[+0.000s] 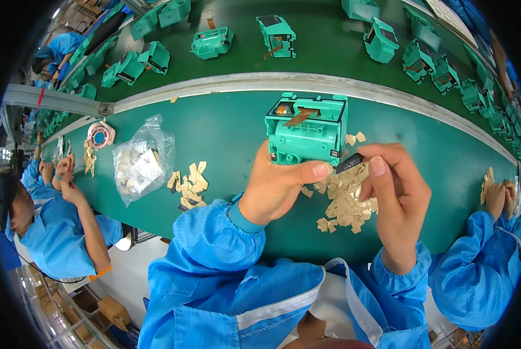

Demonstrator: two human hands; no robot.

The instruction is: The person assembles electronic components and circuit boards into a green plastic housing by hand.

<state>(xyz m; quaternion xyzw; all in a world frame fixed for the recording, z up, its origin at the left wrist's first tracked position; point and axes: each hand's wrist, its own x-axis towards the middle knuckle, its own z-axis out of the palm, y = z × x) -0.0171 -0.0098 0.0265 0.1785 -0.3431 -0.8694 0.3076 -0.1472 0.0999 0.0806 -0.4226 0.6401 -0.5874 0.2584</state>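
My left hand [272,189] grips a teal plastic housing [307,142] from below, thumb across its lower front. The housing has an open top with a dark rim, and a brown flat ribbon cable [300,117] lies across the opening. Between thumb and forefinger, my right hand [401,200] pinches a small black rectangular strip [349,164], close to the housing's lower right corner. Under the right hand a heap of small cream-coloured pieces [343,203] is spread on the green tabletop [237,128].
Left of my hands are more cream pieces [191,185], a clear plastic bag [144,160] and a tape roll [100,135]. Beyond a pale metal rail [237,80], several teal housings [213,42] stand on a green belt [324,46]. Co-workers sit at left [63,232] and right [475,267].
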